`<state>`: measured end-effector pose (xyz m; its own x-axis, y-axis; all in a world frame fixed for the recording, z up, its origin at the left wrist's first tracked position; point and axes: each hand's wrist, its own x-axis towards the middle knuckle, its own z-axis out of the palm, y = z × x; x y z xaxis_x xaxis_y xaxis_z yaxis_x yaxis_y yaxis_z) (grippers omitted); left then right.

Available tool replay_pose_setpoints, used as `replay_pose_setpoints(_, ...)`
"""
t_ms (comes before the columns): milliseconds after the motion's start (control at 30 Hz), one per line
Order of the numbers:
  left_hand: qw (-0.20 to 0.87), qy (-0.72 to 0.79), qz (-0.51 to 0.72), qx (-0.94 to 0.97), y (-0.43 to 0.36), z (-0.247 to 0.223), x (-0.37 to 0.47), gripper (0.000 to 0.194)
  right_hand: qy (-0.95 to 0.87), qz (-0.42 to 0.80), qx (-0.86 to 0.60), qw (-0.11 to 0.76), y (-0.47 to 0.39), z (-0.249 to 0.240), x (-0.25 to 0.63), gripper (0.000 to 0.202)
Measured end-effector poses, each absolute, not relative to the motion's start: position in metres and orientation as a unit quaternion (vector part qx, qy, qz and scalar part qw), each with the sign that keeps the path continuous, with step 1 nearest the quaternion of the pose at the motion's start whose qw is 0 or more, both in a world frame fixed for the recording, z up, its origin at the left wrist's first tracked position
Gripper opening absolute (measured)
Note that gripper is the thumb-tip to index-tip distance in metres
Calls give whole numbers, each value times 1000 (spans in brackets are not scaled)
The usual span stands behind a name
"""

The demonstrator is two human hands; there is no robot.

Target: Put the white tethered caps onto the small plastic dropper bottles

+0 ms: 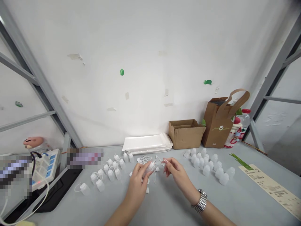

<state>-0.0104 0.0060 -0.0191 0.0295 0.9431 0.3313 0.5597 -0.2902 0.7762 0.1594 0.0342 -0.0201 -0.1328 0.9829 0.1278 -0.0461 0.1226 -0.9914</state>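
Observation:
My left hand [137, 180] is closed around a small translucent squeeze bottle [149, 167] with a white nozzle top, tilted toward the right. To its right my right hand [174, 168] has thumb and fingertips pinched together; what they hold, if anything, is too small to make out. Between and behind the hands lies a loose pile of white tethered caps [144, 159], with a few single caps [147, 190] nearby. On the left stand several capped bottles [100, 185] with strap loops. Several uncapped translucent bottles [206, 170] are grouped at the right.
White padded envelopes [147, 143] lie against the wall beside an open cardboard box [188, 138] and a brown paper bag [215, 133]. A power strip [48, 169] and a black mat [60, 188] are at left. A long paper strip [270, 186] lies at right.

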Motion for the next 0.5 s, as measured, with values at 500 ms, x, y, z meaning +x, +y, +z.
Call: replay_pose_setpoints(500,214,555,411,691,4,-21,-8,31,-468,517,-440,565,27,-7,161,35)
